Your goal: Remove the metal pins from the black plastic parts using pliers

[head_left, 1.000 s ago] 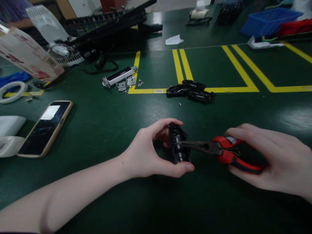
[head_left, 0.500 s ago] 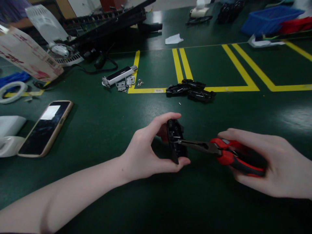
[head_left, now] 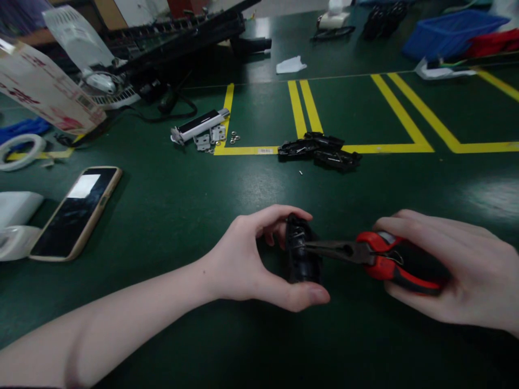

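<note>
Between the thumb and fingers of my left hand point(head_left: 259, 265) is a small black plastic part point(head_left: 305, 259), held at its two ends and turned on edge. My right hand point(head_left: 458, 270) is wrapped around red and black long-nose pliers point(head_left: 389, 262). The jaws point left, and their tips touch the inner side of the black part, at a thin metal piece too small to make out. Beyond my hands lie several similar black parts point(head_left: 320, 150) in a loose pile, with a tiny metal pin point(head_left: 300, 173) in front of them.
At left lie a phone point(head_left: 77, 213), a tape roll point(head_left: 20, 151) and a printed carton point(head_left: 48, 86). A white and black device point(head_left: 200, 127), metal plates point(head_left: 210, 138) and small rings point(head_left: 234, 138) sit mid-table. A blue bin point(head_left: 450, 35) stands far right, beyond yellow tape lines point(head_left: 413, 116).
My left hand has moved slightly down and right and tilted the black part. The pliers have shifted a little right and down, their tips still at the part.
</note>
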The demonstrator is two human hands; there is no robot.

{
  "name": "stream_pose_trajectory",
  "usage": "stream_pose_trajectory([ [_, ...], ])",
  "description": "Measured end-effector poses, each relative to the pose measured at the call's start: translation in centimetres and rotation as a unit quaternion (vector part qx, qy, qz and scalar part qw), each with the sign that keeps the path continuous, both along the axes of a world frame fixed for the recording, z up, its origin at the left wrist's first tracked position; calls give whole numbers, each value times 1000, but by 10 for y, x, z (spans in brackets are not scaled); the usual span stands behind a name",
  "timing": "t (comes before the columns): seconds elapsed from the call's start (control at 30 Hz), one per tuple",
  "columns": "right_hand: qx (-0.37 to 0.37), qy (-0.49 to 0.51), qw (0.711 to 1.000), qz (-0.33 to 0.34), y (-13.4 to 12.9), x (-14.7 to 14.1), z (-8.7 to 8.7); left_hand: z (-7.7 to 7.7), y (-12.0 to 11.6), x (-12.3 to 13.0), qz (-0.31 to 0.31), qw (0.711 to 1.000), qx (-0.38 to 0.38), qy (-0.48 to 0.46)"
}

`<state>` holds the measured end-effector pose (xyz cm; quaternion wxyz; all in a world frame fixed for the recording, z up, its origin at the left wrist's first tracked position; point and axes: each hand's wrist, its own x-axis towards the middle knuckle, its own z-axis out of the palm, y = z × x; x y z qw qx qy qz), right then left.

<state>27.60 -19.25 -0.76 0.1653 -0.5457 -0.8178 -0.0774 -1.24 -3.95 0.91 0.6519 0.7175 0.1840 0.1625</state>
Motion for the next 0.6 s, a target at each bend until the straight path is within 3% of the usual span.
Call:
stream_pose_trajectory([
  [0.17, 2, -2, 1000, -2, 0, -2, 2, 0, 2, -1, -8, 1000, -16, 3],
  [0.43, -81, 90, 993, -3, 9, -11, 8, -8, -3, 1, 66, 990, 121, -28],
  [0.6, -99, 113, 989, 2, 6, -13, 7, -12, -3, 1, 80, 961, 248, -91],
])
